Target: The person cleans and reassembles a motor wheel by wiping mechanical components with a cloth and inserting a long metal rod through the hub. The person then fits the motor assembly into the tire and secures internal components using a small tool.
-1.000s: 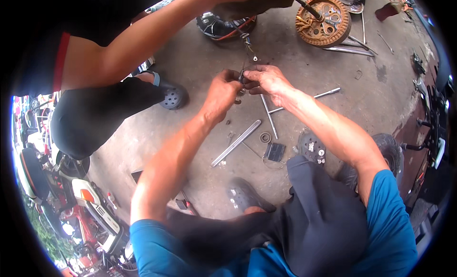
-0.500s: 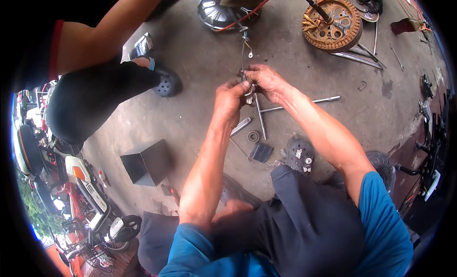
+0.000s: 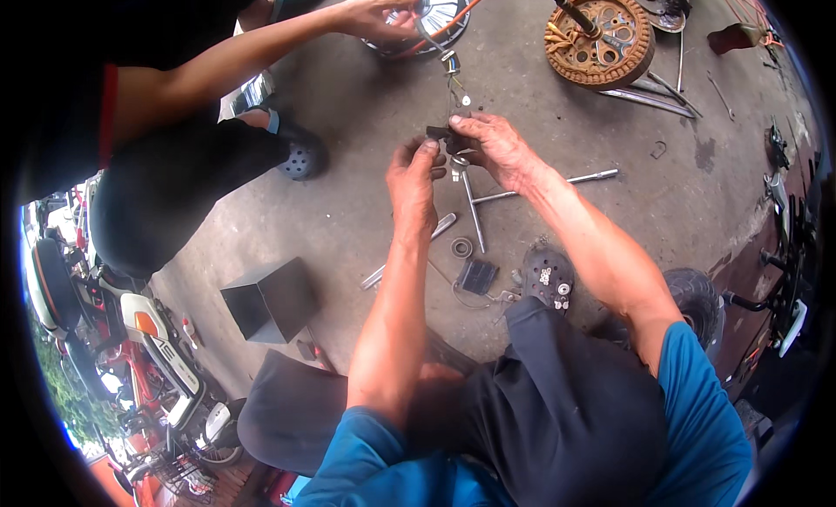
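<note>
My left hand (image 3: 413,167) is closed, its thumb and fingers pinching the near end of a small black strip (image 3: 438,133). My right hand (image 3: 495,145) is closed on the strip's other side; its curled fingers partly hide it, and its exact kind is unclear. Thin wires (image 3: 451,67) with a white ring-shaped end (image 3: 467,101) run down toward my hands from a silver wheel hub (image 3: 440,10) at the top. Another person's hand (image 3: 383,17) reaches over that hub. Below my fingers lies a metal T-shaped wrench (image 3: 566,185) on the floor.
A toothed rusty-brown motor core (image 3: 601,41) with a shaft lies at upper right, beside metal bars (image 3: 649,102). A bearing (image 3: 461,247), a small black box (image 3: 477,278) and a larger dark box (image 3: 268,300) sit nearer me. Parked motorbikes (image 3: 157,350) line the left.
My hands have moved slightly apart, and a black strip now shows between them. The other person's hand has come over the hub from the left.
</note>
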A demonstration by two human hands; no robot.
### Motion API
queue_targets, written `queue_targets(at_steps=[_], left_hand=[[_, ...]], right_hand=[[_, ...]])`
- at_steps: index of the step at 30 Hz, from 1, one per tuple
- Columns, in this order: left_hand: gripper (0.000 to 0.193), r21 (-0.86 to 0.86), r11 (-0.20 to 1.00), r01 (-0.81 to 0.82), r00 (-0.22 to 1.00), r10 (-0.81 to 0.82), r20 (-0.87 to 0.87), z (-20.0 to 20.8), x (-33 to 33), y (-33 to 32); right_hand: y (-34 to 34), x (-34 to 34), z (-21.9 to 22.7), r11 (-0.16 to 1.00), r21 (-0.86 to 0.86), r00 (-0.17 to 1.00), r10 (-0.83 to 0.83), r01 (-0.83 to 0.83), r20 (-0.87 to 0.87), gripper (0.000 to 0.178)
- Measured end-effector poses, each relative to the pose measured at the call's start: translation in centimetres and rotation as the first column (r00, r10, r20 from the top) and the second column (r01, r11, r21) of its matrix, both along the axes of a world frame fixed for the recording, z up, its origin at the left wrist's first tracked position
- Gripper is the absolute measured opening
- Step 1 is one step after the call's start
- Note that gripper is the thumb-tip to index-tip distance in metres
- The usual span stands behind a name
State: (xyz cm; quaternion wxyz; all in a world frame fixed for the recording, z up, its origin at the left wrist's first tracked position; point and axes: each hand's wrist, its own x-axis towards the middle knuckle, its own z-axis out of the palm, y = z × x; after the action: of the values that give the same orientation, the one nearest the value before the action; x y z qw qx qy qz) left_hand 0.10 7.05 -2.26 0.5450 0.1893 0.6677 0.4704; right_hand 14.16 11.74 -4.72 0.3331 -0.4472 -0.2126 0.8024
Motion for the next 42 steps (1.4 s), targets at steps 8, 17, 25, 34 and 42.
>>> queue_targets(at_steps=[8, 17, 25, 34, 42], left_hand=[[0.022, 0.162, 0.979, 0.121, 0.993, -0.118, -0.028, -0.5, 1.0, 0.1], [0.016, 0.172, 0.890, 0.422, 0.556, -0.104, -0.825, -0.3, 1.4, -0.2], [0.019, 0.151, 0.853, 0.499, 0.375, -0.055, -0.926, 0.4, 1.2, 0.1], [0.019, 0.165, 0.983, 0.076, 0.986, -0.049, -0.161, 0.3, 1.1, 0.2], [0.027, 0.039, 0.986, -0.164, 0.901, 0.133, 0.413, -0.2, 0.1, -1.0]], right_hand=[[-0.7, -0.8, 2.2, 0.993, 0.121, 0.995, -0.011, -0.001, 0.103, 0.033], [-1.2, -2.6, 1.8, 0.916, 0.371, 0.899, -0.026, -0.154, 0.437, 0.041], [-1.8, -2.4, 2.5, 0.926, 0.377, 0.852, -0.202, 0.005, 0.484, 0.030], [-2.2, -2.7, 0.5, 0.951, -0.133, 0.960, -0.278, 0.280, 0.040, 0.019], [-0.2, -3.3, -2.5, 0.913, -0.402, 0.995, 0.034, -0.071, -0.099, 0.018]])
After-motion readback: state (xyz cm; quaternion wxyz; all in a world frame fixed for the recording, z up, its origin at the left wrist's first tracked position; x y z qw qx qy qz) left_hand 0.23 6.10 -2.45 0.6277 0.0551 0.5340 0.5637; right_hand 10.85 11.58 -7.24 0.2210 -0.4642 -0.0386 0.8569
